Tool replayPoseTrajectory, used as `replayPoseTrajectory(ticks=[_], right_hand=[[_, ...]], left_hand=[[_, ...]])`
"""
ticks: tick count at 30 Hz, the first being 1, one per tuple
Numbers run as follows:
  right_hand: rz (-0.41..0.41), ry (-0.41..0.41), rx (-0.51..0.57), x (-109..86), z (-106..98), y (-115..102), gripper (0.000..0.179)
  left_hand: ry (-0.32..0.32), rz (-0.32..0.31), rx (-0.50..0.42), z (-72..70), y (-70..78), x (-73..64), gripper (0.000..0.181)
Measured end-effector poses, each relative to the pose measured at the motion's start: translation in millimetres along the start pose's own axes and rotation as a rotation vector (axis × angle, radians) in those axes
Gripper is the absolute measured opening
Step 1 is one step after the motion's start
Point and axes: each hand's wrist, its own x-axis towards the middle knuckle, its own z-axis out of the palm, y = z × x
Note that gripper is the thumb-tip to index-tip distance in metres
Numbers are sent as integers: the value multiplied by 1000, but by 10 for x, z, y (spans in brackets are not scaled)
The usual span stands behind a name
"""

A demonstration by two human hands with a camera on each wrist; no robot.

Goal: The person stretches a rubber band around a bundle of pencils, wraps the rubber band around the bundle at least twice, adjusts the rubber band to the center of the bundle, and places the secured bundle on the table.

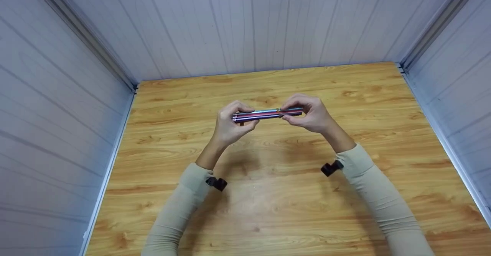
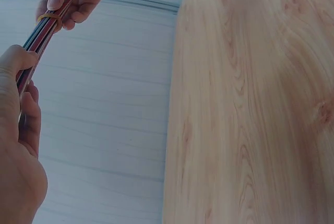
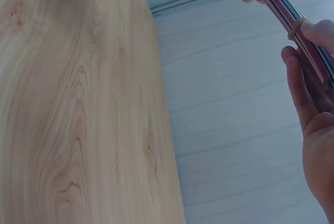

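Note:
Both hands hold up a bundle of pencils (image 1: 265,115), level above the wooden table, with red, blue and dark stripes along its length. The left hand (image 1: 229,125) grips the left end between thumb and fingers. At the other end, the right hand (image 1: 312,115) pinches the bundle with thumb below and fingers above in the head view. A tan rubber band (image 3: 298,27) circles the bundle right at the right hand's fingertips. A small brown bit (image 1: 242,123) shows under the bundle by the left palm. Fingers partly hide both ends.
The wood-grain table (image 1: 253,210) lies below the hands. Pale panelled walls stand at the back (image 1: 238,26), left (image 1: 57,114) and right (image 1: 460,95). Small black wrist cameras stick out from the left cuff (image 1: 195,181) and right cuff (image 1: 355,160).

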Motion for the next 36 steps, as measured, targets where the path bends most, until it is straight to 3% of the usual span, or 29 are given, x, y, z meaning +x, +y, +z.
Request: replayPoseTrajectory(ticks=[11, 20, 26, 36], right_hand=[[-7, 12, -60, -2, 72, 20, 27], [-70, 15, -135, 31, 44, 23, 30], [-73, 2, -110, 39, 44, 21, 28], [0, 49, -25, 24, 75, -9, 27]], left_hand=[[-9, -19, 11, 6, 54, 11, 22], [-38, -24, 0, 0, 98, 61, 22], [-22, -32, -14, 2, 95, 50, 22], [2, -88, -56, 36, 126, 47, 22]])
